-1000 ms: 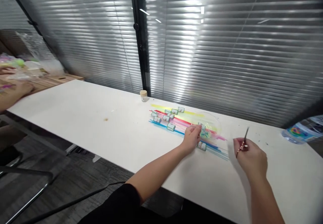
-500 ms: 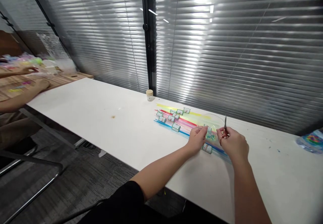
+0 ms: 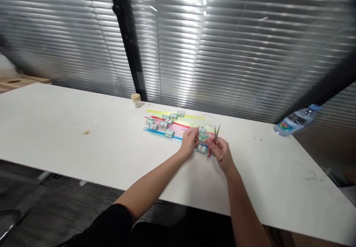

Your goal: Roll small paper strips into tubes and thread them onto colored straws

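My left hand [image 3: 190, 142] is closed in a pinch above the right part of the coloured strips; what its fingers hold is too small to make out. A pair of scissors [image 3: 217, 131] with reddish metallic handles is in my right hand [image 3: 222, 153], blades pointing up. Between the hands is a small green-and-white printed piece [image 3: 203, 136], and a thin clear curved line shows faintly behind it. Long thin strips in yellow, red, pink and blue [image 3: 155, 131] lie on the table, with several small printed labels [image 3: 169, 133] on them. Another label [image 3: 201, 149] lies just below my hands.
A small jar with a beige lid [image 3: 136, 98] stands by the window frame at the back. A water bottle with a blue cap [image 3: 297, 120] is at the table's right end. The white table [image 3: 111, 158] runs along window blinds; a wooden surface [image 3: 25, 81] adjoins at far left.
The view has swung right, so the co-worker's arms left the picture and the whole bottle shows. My right hand has turned, its fingers now nearer my left hand; the scissors stay in it.
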A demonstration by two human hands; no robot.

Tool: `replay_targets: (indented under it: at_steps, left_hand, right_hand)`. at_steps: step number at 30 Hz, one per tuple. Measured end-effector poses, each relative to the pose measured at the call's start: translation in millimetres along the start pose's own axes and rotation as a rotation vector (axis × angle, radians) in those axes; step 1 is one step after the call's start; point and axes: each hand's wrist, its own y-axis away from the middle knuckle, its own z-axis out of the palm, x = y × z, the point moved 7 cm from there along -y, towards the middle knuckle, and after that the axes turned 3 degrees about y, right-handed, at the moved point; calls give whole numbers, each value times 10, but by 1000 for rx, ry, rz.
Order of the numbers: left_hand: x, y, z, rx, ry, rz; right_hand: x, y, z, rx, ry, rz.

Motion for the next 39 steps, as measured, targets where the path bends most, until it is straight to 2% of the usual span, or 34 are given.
replay_targets:
  at_steps: [5, 8, 14, 23, 39]
  left_hand:
    - [14, 7, -6, -3, -50, -13]
    - [22, 6, -6, -26, -82, 15]
    - [10, 35, 11, -71, -170, 44]
    - [-37, 95, 120, -197, -121, -32]
    - [-26, 137, 176, -226, -166, -73]
  right_hand:
    - [119, 206, 256, -114, -88, 70]
    - [173, 183, 296, -86, -117, 68]
    - [188, 99, 296, -30, -138, 34]
    - [205, 52, 282, -26, -160, 49]
    - [255, 45, 278, -22, -164, 69]
